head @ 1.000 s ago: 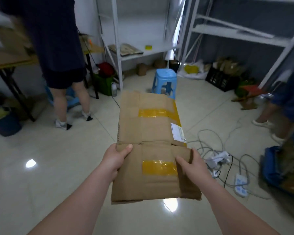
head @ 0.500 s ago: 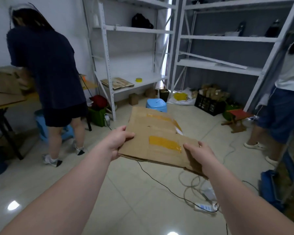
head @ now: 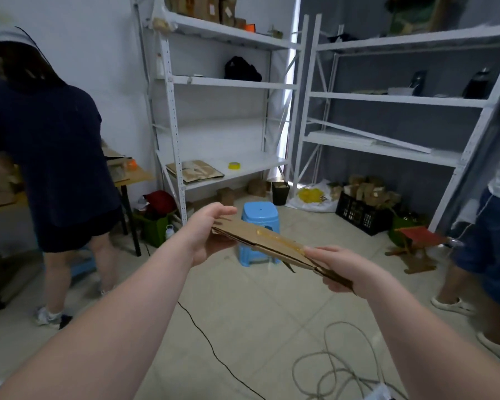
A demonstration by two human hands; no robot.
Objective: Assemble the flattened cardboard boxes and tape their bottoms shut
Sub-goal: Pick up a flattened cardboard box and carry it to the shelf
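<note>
Cardboard, one flattened box (head: 259,237), hangs in mid-air at the centre of the view, seen almost edge-on and sloping down from 10 o'clock to 4 o'clock. A strip of yellow tape (head: 274,235) shows on its upper face. The left hand (head: 207,232) pinches the higher end: its thumb lies flat on top and its fingers reach underneath, only partly closed. The right hand (head: 339,268) grips the lower end the same way, thumb stretched along the top and fingers curled under the edge. A blue stool (head: 260,212) stands on the tiled floor directly behind the box, toward 12 o'clock. White shelving (head: 223,82) fills the far wall, with a yellow tape roll (head: 234,166) on a lower shelf. One person in a dark shirt (head: 49,154) stands at 9 o'clock, another (head: 497,232) at 3 o'clock. Cables (head: 329,365) coil at 5 o'clock.
</note>
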